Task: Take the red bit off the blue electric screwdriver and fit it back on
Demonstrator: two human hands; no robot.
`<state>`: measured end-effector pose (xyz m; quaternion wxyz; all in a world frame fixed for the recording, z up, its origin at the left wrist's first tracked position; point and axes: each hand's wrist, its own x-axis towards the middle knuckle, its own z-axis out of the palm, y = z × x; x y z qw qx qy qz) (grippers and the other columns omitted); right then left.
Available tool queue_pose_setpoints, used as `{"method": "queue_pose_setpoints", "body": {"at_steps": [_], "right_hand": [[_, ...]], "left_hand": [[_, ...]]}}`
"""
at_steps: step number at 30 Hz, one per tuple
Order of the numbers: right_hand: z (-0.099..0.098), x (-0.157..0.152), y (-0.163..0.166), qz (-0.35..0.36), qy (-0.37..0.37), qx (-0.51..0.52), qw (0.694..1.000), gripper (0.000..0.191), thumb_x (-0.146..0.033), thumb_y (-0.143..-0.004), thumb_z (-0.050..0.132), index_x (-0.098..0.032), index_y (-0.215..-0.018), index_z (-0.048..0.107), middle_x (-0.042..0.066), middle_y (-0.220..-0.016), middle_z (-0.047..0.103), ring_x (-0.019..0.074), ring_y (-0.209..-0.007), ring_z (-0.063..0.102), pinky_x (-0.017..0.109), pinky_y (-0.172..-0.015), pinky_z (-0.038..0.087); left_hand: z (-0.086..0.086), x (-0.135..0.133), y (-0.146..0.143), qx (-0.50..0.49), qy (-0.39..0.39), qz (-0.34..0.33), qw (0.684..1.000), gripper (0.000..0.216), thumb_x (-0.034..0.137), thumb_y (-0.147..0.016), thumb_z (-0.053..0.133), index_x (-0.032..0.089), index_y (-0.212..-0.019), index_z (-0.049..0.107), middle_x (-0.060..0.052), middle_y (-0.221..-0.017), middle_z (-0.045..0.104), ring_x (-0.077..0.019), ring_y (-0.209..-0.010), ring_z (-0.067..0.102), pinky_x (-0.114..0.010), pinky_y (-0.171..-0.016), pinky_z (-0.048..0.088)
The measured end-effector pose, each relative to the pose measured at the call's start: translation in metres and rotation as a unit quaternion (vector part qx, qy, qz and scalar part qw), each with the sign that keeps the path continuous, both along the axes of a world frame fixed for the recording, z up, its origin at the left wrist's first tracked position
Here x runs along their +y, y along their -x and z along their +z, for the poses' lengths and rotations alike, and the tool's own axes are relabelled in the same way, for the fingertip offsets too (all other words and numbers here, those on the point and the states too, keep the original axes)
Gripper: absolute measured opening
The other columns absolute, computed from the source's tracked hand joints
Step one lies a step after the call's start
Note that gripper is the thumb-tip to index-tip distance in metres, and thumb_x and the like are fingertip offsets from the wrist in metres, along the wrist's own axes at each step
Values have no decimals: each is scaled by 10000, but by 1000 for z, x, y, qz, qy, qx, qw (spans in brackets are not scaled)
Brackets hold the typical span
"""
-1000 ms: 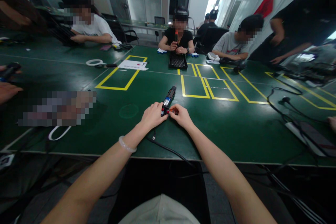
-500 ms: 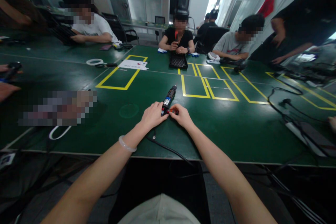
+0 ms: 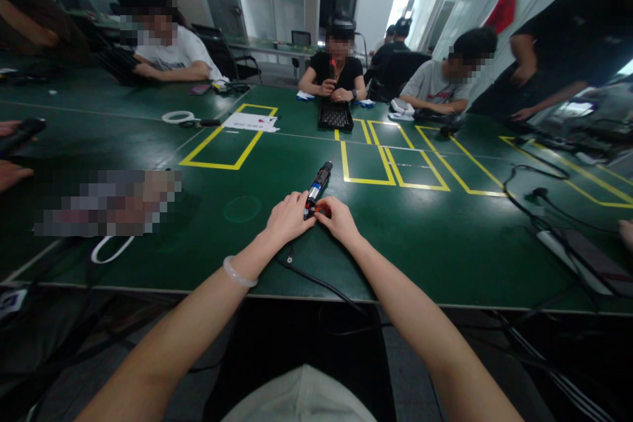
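Note:
An opened tool that looks like an electric screwdriver (image 3: 319,183), black with a silver and blue motor-like section showing, lies on the green table at the middle. Its dark tip points away from me. My left hand (image 3: 289,216) is closed round the tool's near end from the left. From the right, my right hand (image 3: 339,219) pinches a small orange-red part (image 3: 323,208), perhaps a wire, at that same end. My fingers hide most of the contact. A black cable (image 3: 319,281) with a small ring on it runs from under my hands to the table edge.
Yellow tape outlines (image 3: 368,180) mark the green table (image 3: 435,244). A black tray (image 3: 335,125) stands before a seated person opposite. Left are a paper sheet (image 3: 250,121), a white cable coil (image 3: 178,117) and a blurred-out item (image 3: 111,203); right, black cables (image 3: 514,191). Other people sit around.
My right fingers have shifted slightly left and closer to my left hand at the tool's near end. The left hand and tool stay nearly still. A neighbour's hands at far left moved a little.

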<state>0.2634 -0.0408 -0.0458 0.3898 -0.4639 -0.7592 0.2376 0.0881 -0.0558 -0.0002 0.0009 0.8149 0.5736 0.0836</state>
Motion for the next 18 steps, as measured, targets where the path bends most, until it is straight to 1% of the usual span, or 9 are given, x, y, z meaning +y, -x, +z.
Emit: {"method": "queue_pose_setpoints", "body": {"at_steps": [2, 6, 12, 15, 18], "right_hand": [[0, -1, 0, 9, -2, 4, 1000, 143, -178, -828, 671, -209, -963, 636, 24, -920, 627, 160, -757, 585, 296, -745, 485], [4, -4, -1, 14, -13, -8, 1000, 62, -237, -888, 649, -199, -932, 669, 42, -911, 651, 163, -772, 611, 302, -774, 493], [12, -12, 0, -11, -40, -48, 998, 154, -288, -942, 592, -206, -947, 721, 76, -938, 689, 191, -823, 624, 326, -808, 483], [11, -12, 0, -10, -40, -41, 998, 162, -287, -948, 581, -213, -981, 721, 71, -960, 695, 193, -850, 626, 323, -825, 483], [9, -10, -1, -6, -44, -29, 999, 162, -274, -953, 563, -218, -1010, 704, 59, -966, 686, 186, -851, 619, 309, -815, 481]], "left_hand": [[0, 0, 0, -7, 3, 0, 1000, 590, 465, -896, 554, 211, -1411, 419, -135, -1294, 562, -291, -1161, 578, -380, -891, 509], [2, -1, 0, -18, 4, -6, 1000, 573, 459, -899, 556, 212, -1399, 424, -134, -1341, 538, -285, -1173, 579, -373, -892, 511], [6, -2, -6, -6, -7, 8, 1000, 528, 479, -938, 504, 215, -1390, 436, -131, -1280, 546, -282, -1105, 601, -372, -852, 514], [5, -2, -8, -1, -6, 19, 1000, 508, 471, -965, 469, 246, -1418, 417, -123, -1260, 537, -267, -1083, 608, -365, -862, 505], [5, 0, -6, 0, -1, 26, 1000, 531, 494, -969, 459, 264, -1443, 400, -125, -1264, 526, -273, -1078, 608, -374, -860, 508]]}}
